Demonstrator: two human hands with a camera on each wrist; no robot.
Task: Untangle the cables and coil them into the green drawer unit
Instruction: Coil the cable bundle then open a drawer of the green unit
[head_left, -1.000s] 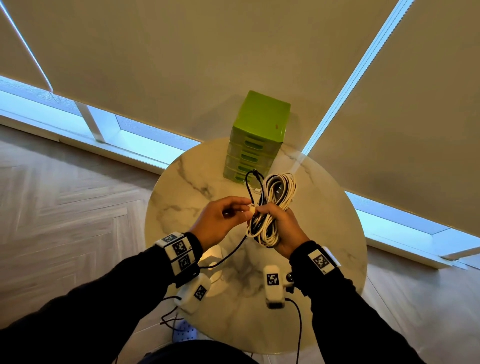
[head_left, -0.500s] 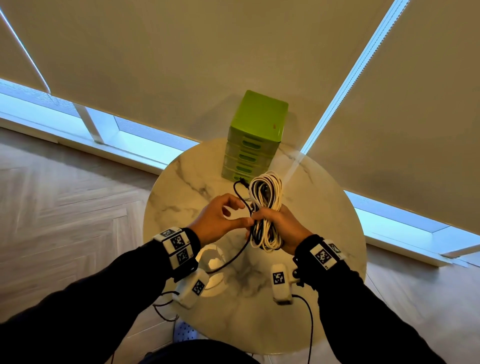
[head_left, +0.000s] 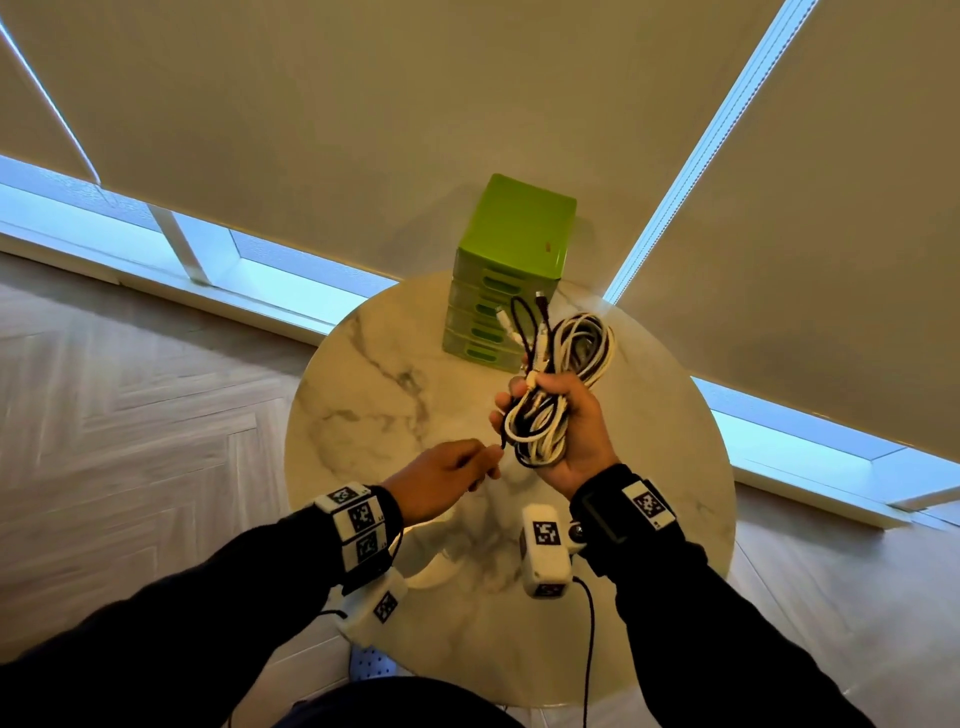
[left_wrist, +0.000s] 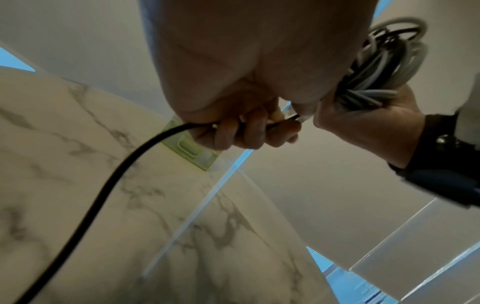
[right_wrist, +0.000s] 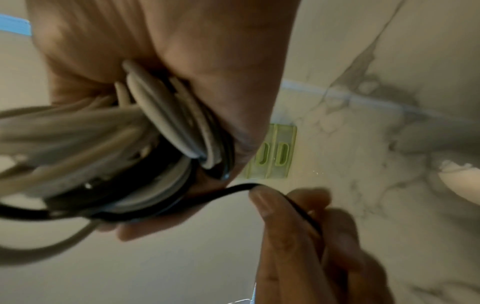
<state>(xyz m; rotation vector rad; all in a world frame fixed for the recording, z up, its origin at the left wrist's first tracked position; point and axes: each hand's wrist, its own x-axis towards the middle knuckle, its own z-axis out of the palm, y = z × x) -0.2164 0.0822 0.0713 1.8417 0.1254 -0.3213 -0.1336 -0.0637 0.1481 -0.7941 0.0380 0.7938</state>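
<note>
My right hand (head_left: 571, 421) grips a coiled bundle of white and black cables (head_left: 576, 348) above the round marble table (head_left: 363, 415); several plug ends stick up from it. My left hand (head_left: 488, 460) is below and left of the bundle and pinches a black cable (left_wrist: 103, 185) that leads out of it. In the left wrist view that cable runs through the curled fingers (left_wrist: 244, 131) and away to the lower left. The green drawer unit (head_left: 511, 270) stands at the table's far edge with all its drawers closed. The bundle (right_wrist: 155, 123) fills my right palm.
Beige roller blinds and low window strips stand right behind the drawer unit. The table's rim drops to a wooden floor on every side. A white object (right_wrist: 459, 181) lies on the table on my near side.
The hands, together at the bundle before, have come apart. My right hand lifted the bundle up and to the right; my left hand drew back toward me with the black cable.
</note>
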